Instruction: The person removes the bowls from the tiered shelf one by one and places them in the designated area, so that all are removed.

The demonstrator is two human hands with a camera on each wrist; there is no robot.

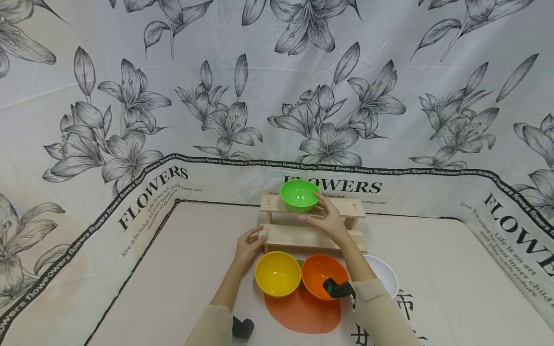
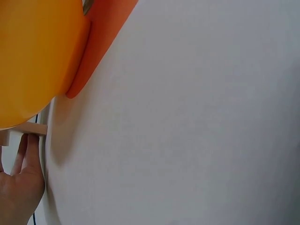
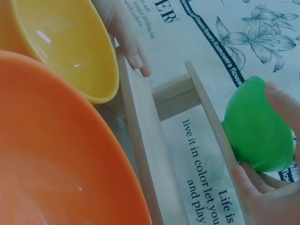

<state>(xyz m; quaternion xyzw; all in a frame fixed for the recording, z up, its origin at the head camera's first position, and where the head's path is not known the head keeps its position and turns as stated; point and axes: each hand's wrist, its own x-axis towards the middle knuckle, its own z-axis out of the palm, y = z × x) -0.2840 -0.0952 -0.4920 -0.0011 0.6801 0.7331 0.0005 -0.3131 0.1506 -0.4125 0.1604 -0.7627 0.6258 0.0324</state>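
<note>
A green bowl (image 1: 300,195) sits on the upper tier of a two-tier wooden stand (image 1: 303,234). My right hand (image 1: 329,221) holds the bowl at its right side, a finger by the rim and the thumb lower, near the plank edge. In the right wrist view, fingers reach around the green bowl (image 3: 258,126). My left hand (image 1: 250,245) grips the left end of the stand's lower plank, fingertips showing beside the wood in the right wrist view. Nearer to me stand a yellow bowl (image 1: 278,274) and an orange bowl (image 1: 318,271), side by side.
A white bowl (image 1: 383,274) stands to the right, partly hidden by my right forearm. An orange printed circle (image 1: 303,315) and black characters mark the tablecloth. Behind the stand hangs a flower-printed cloth (image 1: 216,180).
</note>
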